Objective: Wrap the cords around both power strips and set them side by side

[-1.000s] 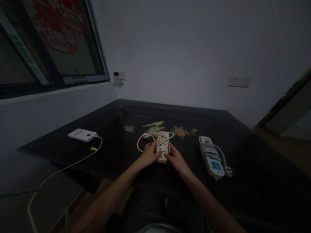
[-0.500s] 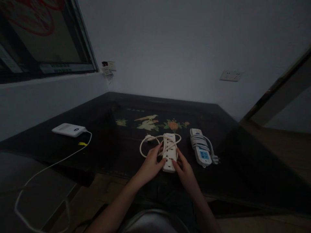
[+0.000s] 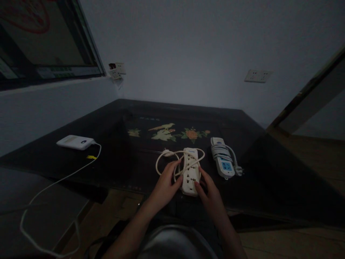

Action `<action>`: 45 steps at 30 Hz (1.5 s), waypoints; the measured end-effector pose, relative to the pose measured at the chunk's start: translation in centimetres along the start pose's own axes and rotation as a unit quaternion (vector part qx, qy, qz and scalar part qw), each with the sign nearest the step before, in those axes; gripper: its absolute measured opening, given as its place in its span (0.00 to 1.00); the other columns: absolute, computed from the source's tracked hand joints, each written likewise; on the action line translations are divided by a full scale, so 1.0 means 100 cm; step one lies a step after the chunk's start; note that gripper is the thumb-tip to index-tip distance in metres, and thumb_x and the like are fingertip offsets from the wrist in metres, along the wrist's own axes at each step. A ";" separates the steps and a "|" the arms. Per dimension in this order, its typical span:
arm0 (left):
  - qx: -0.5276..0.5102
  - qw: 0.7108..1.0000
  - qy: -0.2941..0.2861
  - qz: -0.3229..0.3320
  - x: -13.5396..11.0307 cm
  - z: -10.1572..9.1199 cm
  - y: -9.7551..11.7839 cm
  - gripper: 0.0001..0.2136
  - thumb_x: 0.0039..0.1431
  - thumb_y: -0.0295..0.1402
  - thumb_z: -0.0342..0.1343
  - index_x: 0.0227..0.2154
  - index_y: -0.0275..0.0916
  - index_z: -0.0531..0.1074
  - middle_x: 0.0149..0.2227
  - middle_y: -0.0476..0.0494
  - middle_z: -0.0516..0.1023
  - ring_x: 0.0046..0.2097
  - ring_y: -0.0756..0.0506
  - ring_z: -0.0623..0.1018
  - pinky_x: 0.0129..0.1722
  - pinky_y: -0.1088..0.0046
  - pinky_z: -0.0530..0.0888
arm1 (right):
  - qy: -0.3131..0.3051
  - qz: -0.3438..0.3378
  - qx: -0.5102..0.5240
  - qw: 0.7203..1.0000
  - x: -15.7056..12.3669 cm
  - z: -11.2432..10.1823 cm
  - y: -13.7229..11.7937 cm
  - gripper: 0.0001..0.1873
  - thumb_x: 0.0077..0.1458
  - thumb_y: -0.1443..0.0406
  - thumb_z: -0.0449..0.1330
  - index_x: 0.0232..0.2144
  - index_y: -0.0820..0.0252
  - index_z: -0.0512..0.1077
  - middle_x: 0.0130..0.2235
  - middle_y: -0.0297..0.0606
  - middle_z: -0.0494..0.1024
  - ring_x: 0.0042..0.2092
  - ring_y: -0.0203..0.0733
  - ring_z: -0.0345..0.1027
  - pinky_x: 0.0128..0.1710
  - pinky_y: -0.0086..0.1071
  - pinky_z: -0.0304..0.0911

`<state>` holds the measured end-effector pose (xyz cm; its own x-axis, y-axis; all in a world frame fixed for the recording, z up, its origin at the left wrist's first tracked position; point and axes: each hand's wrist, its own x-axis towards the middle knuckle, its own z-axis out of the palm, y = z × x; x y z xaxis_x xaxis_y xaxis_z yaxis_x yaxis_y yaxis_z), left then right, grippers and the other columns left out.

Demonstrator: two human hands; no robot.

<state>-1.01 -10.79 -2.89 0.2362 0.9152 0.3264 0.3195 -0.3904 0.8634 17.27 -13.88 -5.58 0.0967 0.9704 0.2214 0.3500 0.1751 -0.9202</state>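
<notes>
A white power strip (image 3: 190,185) lies on the dark table near its front edge, its socket face up. Its pale cord (image 3: 157,166) runs in loose loops over the strip and out to the left, where the plug (image 3: 167,153) rests. My left hand (image 3: 166,184) is closed at the strip's left side, thumb against its edge, with the cord by the fingers. On the opposite side my right hand (image 3: 209,185) grips the strip, thumb near the lower sockets and fingers along the right edge. The fingertips beneath the cord are partly hidden.
To the right lies a second power strip (image 3: 225,166) with blue sockets and a grey cord wound round it. A white device (image 3: 74,142) with a cable hanging off the table (image 3: 129,163) sits at the left. Wall sockets (image 3: 258,76) are mounted behind.
The strip has shifted slightly right and towards me with both hands on it. My left thumb has slid from the top face to the left edge. The camera view has tilted a little.
</notes>
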 end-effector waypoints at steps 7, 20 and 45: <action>0.057 0.994 0.084 0.027 0.057 -0.063 -0.014 0.13 0.61 0.33 0.50 0.46 0.38 0.71 0.44 0.41 0.78 0.47 0.44 0.77 0.51 0.65 0.72 | 0.138 -0.126 -0.110 0.976 0.004 -0.025 -0.034 0.13 0.59 0.63 0.53 0.45 0.54 0.71 0.49 0.44 0.73 0.52 0.48 0.65 0.52 0.47 0.61; 0.137 0.975 -0.077 0.160 0.097 -0.090 -0.051 0.10 0.61 0.34 0.50 0.41 0.38 0.73 0.43 0.41 0.76 0.48 0.46 0.75 0.51 0.66 0.69 | -0.077 -0.233 -0.352 0.903 0.094 0.043 -0.088 0.13 0.58 0.68 0.55 0.45 0.61 0.73 0.46 0.44 0.76 0.50 0.50 0.64 0.52 0.41 0.58; 0.165 0.968 -0.140 0.129 0.102 -0.090 -0.061 0.11 0.57 0.29 0.50 0.41 0.36 0.74 0.41 0.42 0.78 0.44 0.47 0.76 0.46 0.69 0.71 | -0.104 -0.172 -0.415 0.888 0.106 0.059 -0.060 0.10 0.58 0.61 0.58 0.36 0.58 0.77 0.39 0.43 0.76 0.44 0.49 0.64 0.41 0.38 0.56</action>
<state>-8.81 1.81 -1.35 0.5722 0.7378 0.3582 0.4807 -0.6556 0.5824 10.67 -3.67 0.43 -0.2929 0.9081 0.2992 0.8991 0.3680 -0.2368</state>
